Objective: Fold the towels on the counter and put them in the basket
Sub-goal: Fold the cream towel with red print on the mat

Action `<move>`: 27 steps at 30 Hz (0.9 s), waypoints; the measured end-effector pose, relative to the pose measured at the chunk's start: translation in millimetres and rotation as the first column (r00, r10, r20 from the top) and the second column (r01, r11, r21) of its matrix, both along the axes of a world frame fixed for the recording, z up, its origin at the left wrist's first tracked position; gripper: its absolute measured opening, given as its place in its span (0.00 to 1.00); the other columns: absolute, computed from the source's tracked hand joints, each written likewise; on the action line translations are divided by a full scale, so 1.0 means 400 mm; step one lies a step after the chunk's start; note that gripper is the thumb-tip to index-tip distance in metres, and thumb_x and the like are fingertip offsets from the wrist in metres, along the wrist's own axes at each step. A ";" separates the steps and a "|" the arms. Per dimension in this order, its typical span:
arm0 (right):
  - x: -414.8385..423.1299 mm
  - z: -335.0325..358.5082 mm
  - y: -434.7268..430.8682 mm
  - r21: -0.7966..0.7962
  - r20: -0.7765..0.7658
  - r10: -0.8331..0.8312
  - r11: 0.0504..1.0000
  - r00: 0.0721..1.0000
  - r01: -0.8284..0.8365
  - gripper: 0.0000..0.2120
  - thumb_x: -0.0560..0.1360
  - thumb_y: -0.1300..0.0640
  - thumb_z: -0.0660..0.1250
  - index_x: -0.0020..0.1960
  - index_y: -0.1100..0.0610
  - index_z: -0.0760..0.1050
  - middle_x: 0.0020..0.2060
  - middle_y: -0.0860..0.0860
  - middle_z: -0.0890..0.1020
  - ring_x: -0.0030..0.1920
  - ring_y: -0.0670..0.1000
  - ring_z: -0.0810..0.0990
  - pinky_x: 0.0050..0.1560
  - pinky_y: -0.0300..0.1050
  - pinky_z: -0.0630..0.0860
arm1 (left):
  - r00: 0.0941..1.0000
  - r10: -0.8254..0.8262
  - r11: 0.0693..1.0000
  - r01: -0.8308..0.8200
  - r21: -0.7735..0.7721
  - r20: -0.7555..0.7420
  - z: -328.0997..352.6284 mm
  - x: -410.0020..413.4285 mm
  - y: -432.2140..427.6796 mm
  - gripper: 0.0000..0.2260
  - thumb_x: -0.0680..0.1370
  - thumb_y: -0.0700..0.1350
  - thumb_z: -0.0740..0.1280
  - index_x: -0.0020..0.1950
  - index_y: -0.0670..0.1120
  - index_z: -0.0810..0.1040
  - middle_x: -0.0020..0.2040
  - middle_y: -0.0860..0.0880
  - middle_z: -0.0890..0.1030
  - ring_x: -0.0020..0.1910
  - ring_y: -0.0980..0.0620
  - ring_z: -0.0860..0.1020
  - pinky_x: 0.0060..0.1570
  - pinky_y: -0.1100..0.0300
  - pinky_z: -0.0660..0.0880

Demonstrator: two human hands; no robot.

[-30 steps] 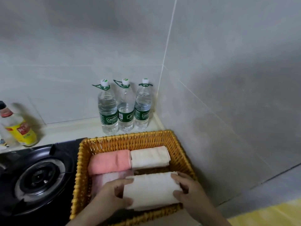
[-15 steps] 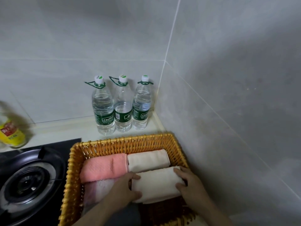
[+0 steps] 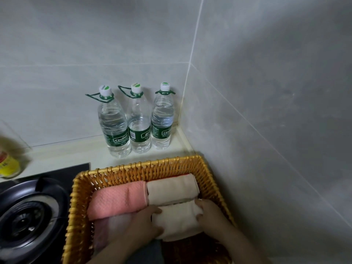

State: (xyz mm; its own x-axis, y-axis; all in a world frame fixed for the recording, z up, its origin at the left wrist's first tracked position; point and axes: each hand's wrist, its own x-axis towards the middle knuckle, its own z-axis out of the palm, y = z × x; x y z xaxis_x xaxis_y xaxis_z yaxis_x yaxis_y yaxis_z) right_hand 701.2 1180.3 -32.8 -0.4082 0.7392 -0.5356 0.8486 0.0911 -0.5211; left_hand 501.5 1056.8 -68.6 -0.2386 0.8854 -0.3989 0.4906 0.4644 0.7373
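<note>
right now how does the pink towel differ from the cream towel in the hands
Colour: the pink towel is salmon, the cream towel off-white. Grip: the pink towel lies ungripped; the left hand and right hand grip the cream towel's ends. Place: pink back left, cream front right. Both folded, inside the wicker basket.

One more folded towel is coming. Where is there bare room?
Bare basket floor shows at its right front corner, in front of the near cream towel gripped by left hand and right hand. A counter strip lies free between basket rim and water bottles. Crowded: the far row, pink towel beside far cream towel.
</note>
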 end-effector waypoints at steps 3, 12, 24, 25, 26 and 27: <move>-0.014 -0.010 0.004 0.043 -0.001 0.009 0.999 1.000 -0.009 0.25 0.80 0.60 0.55 0.77 0.54 0.60 0.76 0.51 0.59 0.75 0.51 0.59 0.74 0.41 0.53 | 0.999 0.038 0.999 -0.038 0.019 0.000 -0.014 0.003 -0.002 0.24 0.68 0.47 0.75 0.60 0.57 0.69 0.57 0.55 0.74 0.53 0.59 0.75 0.45 0.74 0.70; -0.009 -0.024 -0.003 0.067 -0.076 0.055 0.997 0.996 -0.050 0.21 0.81 0.59 0.54 0.73 0.48 0.62 0.72 0.44 0.61 0.68 0.45 0.63 0.72 0.41 0.59 | 0.982 0.010 0.993 0.012 0.115 -0.188 -0.048 0.037 -0.005 0.27 0.73 0.45 0.71 0.70 0.53 0.65 0.68 0.52 0.64 0.64 0.56 0.65 0.64 0.66 0.61; -0.019 0.011 -0.021 0.481 0.130 0.298 0.815 0.946 -0.323 0.26 0.83 0.50 0.51 0.79 0.52 0.51 0.78 0.47 0.42 0.78 0.48 0.45 0.74 0.38 0.46 | 0.666 -0.122 0.935 0.325 0.139 -0.736 -0.012 0.004 -0.012 0.35 0.71 0.64 0.60 0.67 0.39 0.75 0.68 0.39 0.74 0.68 0.42 0.70 0.71 0.51 0.62; -0.032 0.008 -0.022 0.493 0.163 0.335 0.787 0.928 -0.370 0.27 0.82 0.48 0.49 0.79 0.52 0.48 0.78 0.48 0.40 0.78 0.48 0.41 0.74 0.39 0.43 | 0.655 -0.143 0.942 0.321 0.103 -0.742 -0.009 0.004 -0.004 0.38 0.71 0.65 0.60 0.69 0.37 0.73 0.70 0.38 0.71 0.71 0.42 0.66 0.72 0.50 0.54; -0.046 0.000 -0.019 0.491 0.193 0.362 0.769 0.912 -0.409 0.29 0.81 0.46 0.47 0.79 0.52 0.46 0.78 0.48 0.39 0.78 0.48 0.39 0.75 0.41 0.42 | 0.660 -0.189 0.946 0.320 0.044 -0.727 -0.005 0.004 0.003 0.40 0.71 0.66 0.60 0.70 0.36 0.71 0.71 0.36 0.70 0.72 0.41 0.63 0.71 0.49 0.52; -0.057 -0.010 -0.013 0.509 0.225 0.388 0.736 0.894 -0.447 0.30 0.80 0.44 0.46 0.79 0.53 0.45 0.78 0.49 0.40 0.77 0.48 0.39 0.75 0.42 0.44 | 0.677 -0.238 0.943 0.333 0.002 -0.697 -0.008 0.004 0.010 0.42 0.71 0.68 0.59 0.70 0.35 0.71 0.71 0.36 0.69 0.72 0.41 0.62 0.70 0.48 0.52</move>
State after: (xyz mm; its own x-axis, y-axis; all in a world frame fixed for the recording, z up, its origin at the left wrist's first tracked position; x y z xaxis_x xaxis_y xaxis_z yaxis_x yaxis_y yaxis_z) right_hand 678.3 1175.3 -37.0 -0.7124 0.6831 -0.1608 0.7014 0.6853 -0.1961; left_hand 503.1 1060.7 -72.0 -0.1281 0.9847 -0.1184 0.9708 0.1489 0.1879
